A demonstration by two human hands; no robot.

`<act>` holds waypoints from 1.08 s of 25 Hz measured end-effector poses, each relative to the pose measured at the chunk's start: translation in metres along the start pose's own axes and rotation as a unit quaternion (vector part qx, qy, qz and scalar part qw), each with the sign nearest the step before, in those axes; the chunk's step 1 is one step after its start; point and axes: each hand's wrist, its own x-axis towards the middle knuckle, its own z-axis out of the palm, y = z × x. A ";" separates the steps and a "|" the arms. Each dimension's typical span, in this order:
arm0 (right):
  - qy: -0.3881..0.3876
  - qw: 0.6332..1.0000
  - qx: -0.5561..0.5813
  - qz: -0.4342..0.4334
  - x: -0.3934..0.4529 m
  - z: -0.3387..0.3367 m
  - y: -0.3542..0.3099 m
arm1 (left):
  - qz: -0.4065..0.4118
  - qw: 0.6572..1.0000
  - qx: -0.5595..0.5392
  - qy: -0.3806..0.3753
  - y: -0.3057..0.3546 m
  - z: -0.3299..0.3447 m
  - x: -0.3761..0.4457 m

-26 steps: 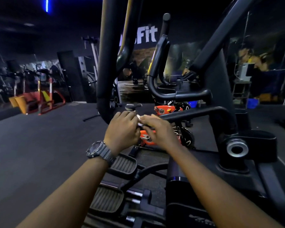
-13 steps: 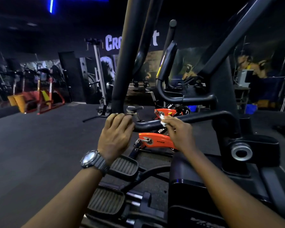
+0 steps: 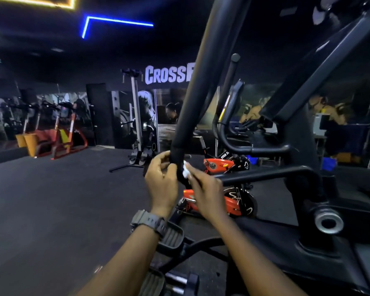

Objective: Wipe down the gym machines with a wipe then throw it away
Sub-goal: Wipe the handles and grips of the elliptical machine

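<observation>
A black elliptical machine [image 3: 303,242] fills the right and centre of the view. Its thick padded handle bar [image 3: 192,107] slants up from the middle and bends into a horizontal bar [image 3: 265,174]. My left hand [image 3: 161,180], with a grey watch on the wrist, curls its fingers round the lower end of the padded bar. My right hand [image 3: 205,191] pinches a small white wipe [image 3: 185,170] and presses it against the bend of the bar, just right of my left hand.
Black foot pedals [image 3: 171,236] lie below my wrists. An orange spin bike [image 3: 222,201] stands just behind the bar. A cable machine [image 3: 137,124] and red-orange benches [image 3: 58,139] stand farther back across the dark rubber floor [image 3: 51,210].
My right hand has slid the wipe left along the horizontal bar to the bend beside my left hand. My view has tilted up and turned left.
</observation>
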 end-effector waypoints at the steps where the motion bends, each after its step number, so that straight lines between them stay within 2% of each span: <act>1: 0.014 1.000 0.003 0.001 -0.001 -0.006 0.004 | -0.013 1.000 -0.015 0.005 0.001 -0.001 0.002; 4: 0.111 0.993 0.031 0.012 0.014 -0.008 -0.005 | -0.049 0.996 -0.076 0.001 -0.002 0.001 0.010; 6: 0.144 0.989 0.038 -0.013 0.022 0.003 -0.027 | -0.095 0.985 -0.144 -0.021 0.000 0.001 0.017; 8: 0.148 0.983 -0.034 -0.107 0.026 0.004 -0.027 | -0.112 0.972 -0.191 -0.077 0.002 -0.005 0.025; 10: 0.164 0.962 -0.099 -0.197 0.038 -0.009 -0.022 | -0.126 0.952 -0.238 -0.143 0.004 -0.006 0.027; 13: 0.160 0.934 -0.185 -0.260 0.048 -0.010 -0.031 | -0.144 0.924 -0.298 -0.191 -0.001 -0.002 0.035; 16: 0.103 0.896 -0.298 -0.313 0.045 -0.007 -0.036 | -0.217 0.865 -0.371 -0.259 -0.013 -0.003 0.054; 20: 0.180 0.888 -0.318 -0.278 0.064 -0.007 -0.056 | -0.232 0.802 -0.391 -0.387 -0.041 0.001 0.086; 22: 0.150 0.872 -0.379 -0.270 0.058 0.006 -0.061 | -0.211 0.767 -0.410 -0.447 -0.051 0.003 0.099; 23: 0.136 0.861 -0.410 -0.269 0.059 0.007 -0.067 | -0.199 0.754 -0.415 -0.468 -0.055 0.004 0.102; 26: 0.200 0.832 -0.466 -0.225 0.074 0.003 -0.091 | -0.202 0.732 -0.417 -0.499 -0.058 0.007 0.106; 27: 0.189 0.825 -0.489 -0.214 0.072 0.007 -0.096 | -0.204 0.724 -0.425 -0.504 -0.060 0.009 0.106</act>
